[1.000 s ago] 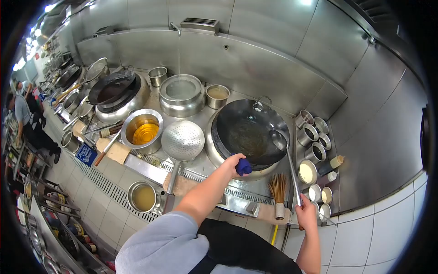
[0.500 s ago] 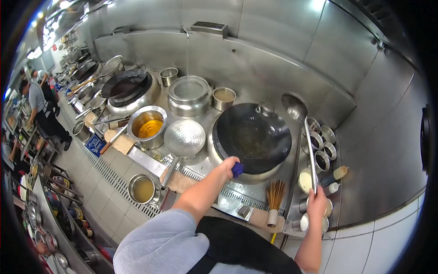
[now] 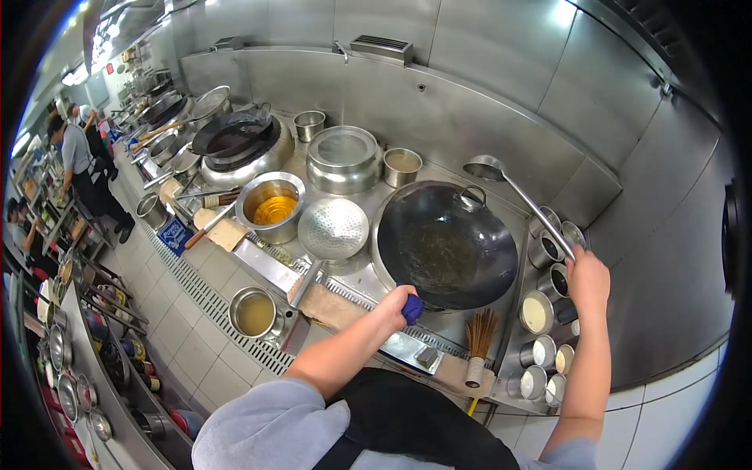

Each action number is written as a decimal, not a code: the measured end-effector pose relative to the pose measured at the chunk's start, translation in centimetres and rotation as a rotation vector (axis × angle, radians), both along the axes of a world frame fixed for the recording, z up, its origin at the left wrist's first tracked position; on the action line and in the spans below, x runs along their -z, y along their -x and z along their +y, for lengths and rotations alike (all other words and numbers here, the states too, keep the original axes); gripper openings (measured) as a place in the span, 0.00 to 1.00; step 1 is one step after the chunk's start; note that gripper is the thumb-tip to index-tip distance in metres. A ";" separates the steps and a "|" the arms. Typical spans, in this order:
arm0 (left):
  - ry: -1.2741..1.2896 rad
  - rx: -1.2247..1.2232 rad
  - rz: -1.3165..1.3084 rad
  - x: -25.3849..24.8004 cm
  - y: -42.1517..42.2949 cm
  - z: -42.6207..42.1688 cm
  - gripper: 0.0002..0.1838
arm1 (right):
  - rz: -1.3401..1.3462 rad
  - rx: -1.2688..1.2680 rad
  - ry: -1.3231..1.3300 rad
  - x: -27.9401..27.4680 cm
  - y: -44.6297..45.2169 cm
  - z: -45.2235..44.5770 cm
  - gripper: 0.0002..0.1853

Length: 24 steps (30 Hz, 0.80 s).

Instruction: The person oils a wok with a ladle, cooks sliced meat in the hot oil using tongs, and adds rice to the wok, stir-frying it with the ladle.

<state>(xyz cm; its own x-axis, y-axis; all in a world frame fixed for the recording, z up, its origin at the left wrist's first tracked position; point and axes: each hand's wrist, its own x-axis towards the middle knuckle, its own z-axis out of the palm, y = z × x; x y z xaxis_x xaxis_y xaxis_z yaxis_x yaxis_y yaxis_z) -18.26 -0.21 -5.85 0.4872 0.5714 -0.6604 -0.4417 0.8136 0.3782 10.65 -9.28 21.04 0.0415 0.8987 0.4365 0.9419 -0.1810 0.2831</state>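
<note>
My left hand (image 3: 398, 307) is closed round a dark blue cloth (image 3: 412, 310) at the near left rim of a large black wok (image 3: 448, 249). A little yellowish liquid lies in the wok's bottom. On the right, my right hand (image 3: 587, 278) grips the handle of a long metal ladle (image 3: 540, 213). The ladle's bowl (image 3: 486, 167) hangs above the wok's far side, near its loop handle. A bamboo brush (image 3: 479, 345) rests on the counter in front of the wok.
Left of the wok are a perforated strainer (image 3: 333, 229), a pot of orange liquid (image 3: 270, 207) and a covered round pot (image 3: 342, 159). Seasoning containers (image 3: 537, 313) line the right side. Two people stand far left, with another person partly visible below them.
The ladle has risen out of the wok, swung right, and now hangs above its far side. My right hand has moved up and right. The tap's water stream is no longer visible.
</note>
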 end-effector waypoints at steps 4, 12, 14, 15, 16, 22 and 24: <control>0.060 -0.007 0.011 -2.2 3.1 -1.6 0.05 | -0.124 0.011 0.104 -1.8 3.3 4.4 0.09; -0.071 0.037 -0.197 1.3 11.2 -0.6 0.03 | -0.305 0.079 0.351 -3.2 12.4 12.7 0.07; -0.063 0.025 -0.172 -0.1 13.6 -0.7 0.03 | -0.235 0.099 0.371 -4.3 15.6 12.9 0.08; -0.059 0.007 -0.176 -0.1 14.8 -0.4 0.03 | -0.235 0.084 0.370 -4.7 16.8 13.2 0.08; -0.071 0.030 -0.166 0.0 16.0 -0.2 0.03 | -0.242 0.072 0.373 -5.1 18.1 13.6 0.08; -0.067 0.041 -0.191 -1.6 22.1 1.8 0.05 | -0.329 0.049 0.358 -6.4 25.2 16.4 0.08; -0.072 0.046 -0.238 -1.5 23.7 2.6 0.05 | -0.379 -0.013 0.314 -6.6 27.0 17.5 0.06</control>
